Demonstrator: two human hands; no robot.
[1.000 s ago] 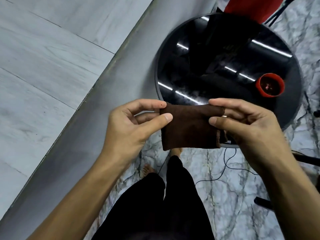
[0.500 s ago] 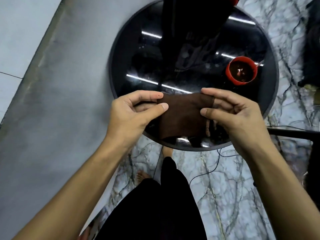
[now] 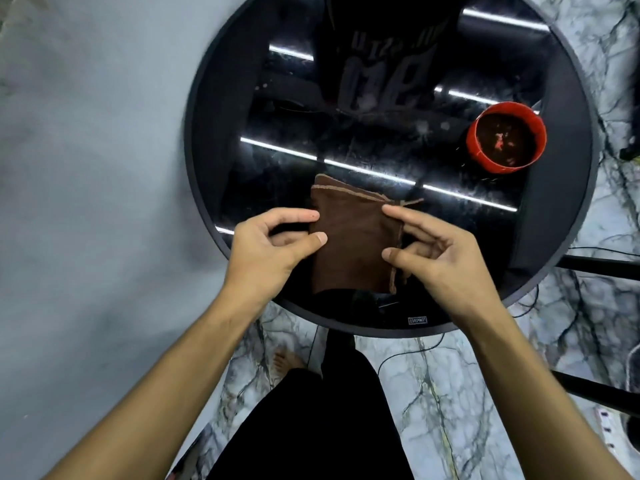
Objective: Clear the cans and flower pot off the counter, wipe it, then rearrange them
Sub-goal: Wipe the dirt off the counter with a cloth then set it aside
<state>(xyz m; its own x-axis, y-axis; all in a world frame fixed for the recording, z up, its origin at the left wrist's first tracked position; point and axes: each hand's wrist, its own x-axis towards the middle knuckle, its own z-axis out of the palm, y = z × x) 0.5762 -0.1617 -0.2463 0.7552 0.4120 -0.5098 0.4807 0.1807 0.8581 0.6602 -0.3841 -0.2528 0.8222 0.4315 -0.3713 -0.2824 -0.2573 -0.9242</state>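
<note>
A folded brown cloth (image 3: 353,237) is held over the near part of a round black glass table (image 3: 568,209). My left hand (image 3: 273,244) pinches its left edge between thumb and forefinger. My right hand (image 3: 440,254) pinches its right edge. A red flower pot (image 3: 505,137) with dark soil stands on the table at the right, well clear of both hands. No cans are in view.
A grey wall (image 3: 97,202) runs along the left, close to the table's edge. Marble floor (image 3: 433,386) lies below, with thin black cables and dark metal legs (image 3: 595,263) at the right. My black trousers and a bare foot show under the table's near edge.
The view has swung so the table sits centred under my hands. The cloth, still held by both hands, has come lower over the table's near part and looks more spread.
</note>
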